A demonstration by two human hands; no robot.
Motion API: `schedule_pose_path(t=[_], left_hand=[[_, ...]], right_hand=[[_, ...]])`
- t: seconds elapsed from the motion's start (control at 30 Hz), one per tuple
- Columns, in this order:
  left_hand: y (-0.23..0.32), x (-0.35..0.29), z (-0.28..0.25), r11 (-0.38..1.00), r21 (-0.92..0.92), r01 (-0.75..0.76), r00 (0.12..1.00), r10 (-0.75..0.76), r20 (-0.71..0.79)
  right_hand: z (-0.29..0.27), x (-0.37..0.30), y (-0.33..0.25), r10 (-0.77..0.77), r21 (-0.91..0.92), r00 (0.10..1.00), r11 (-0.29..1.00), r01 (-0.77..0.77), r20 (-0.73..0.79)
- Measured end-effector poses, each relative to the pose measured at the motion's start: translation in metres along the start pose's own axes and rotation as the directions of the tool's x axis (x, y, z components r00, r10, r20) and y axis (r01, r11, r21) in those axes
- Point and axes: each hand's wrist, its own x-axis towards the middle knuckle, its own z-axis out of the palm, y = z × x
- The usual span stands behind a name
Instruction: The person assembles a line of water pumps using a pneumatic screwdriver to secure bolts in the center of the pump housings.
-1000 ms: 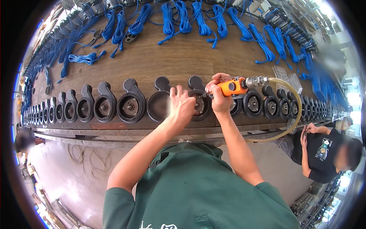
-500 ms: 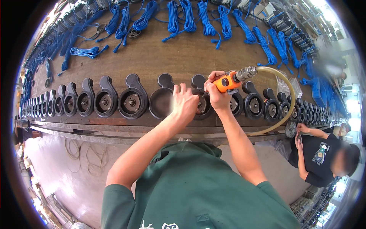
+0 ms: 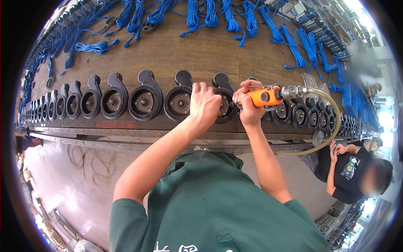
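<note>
My right hand [image 3: 250, 103] is wrapped round an orange air-powered tool [image 3: 268, 97], with a metal coupling and a translucent hose [image 3: 333, 126] at its right end. The tool lies roughly level, and its working end is hidden behind my fingers. My left hand [image 3: 205, 103] is closed, fingers bent, at the left edge of a round black housing [image 3: 226, 92] with a rounded arm at its top. What its fingertips hold, if anything, is hidden. Left of that hand, another black housing [image 3: 175, 103] shows a metal plate and a central shaft inside.
A long row of similar black housings [image 3: 145, 103] runs along the near edge of the brown table [image 3: 210, 52]. Bundles of blue cord [image 3: 193, 14] hang over its far side. A co-worker in a black shirt [image 3: 350, 168] stands at the right, hands raised together.
The orange tool has moved right and tilted closer to level in my right hand. My left hand stays at about the same spot. The housing interior left of it, blurred before, now shows clearly.
</note>
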Motion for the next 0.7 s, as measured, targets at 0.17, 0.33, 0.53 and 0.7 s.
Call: schedule_pose_path(t=[0.17,0.33,0.53,0.7], left_hand=[[-0.003,-0.001,0.002,1.000,-0.027,-0.012,0.998,0.011,-0.057],[-0.003,0.000,0.009,1.000,-0.015,-0.008,0.998,0.007,-0.062],[-0.002,0.001,0.004,1.000,-0.023,0.003,1.000,-0.003,-0.021],[-0.002,0.000,0.004,1.000,-0.027,0.008,1.000,-0.009,-0.028]], right_hand=[[-0.004,-0.021,-0.001,0.055,0.010,0.998,0.998,-0.055,0.005],[-0.005,-0.026,0.004,0.059,0.031,0.998,0.998,-0.059,-0.006],[-0.004,-0.024,0.002,0.082,0.073,0.997,0.994,-0.081,-0.001],[-0.005,-0.022,0.005,0.073,0.087,0.997,0.994,-0.073,0.005]])
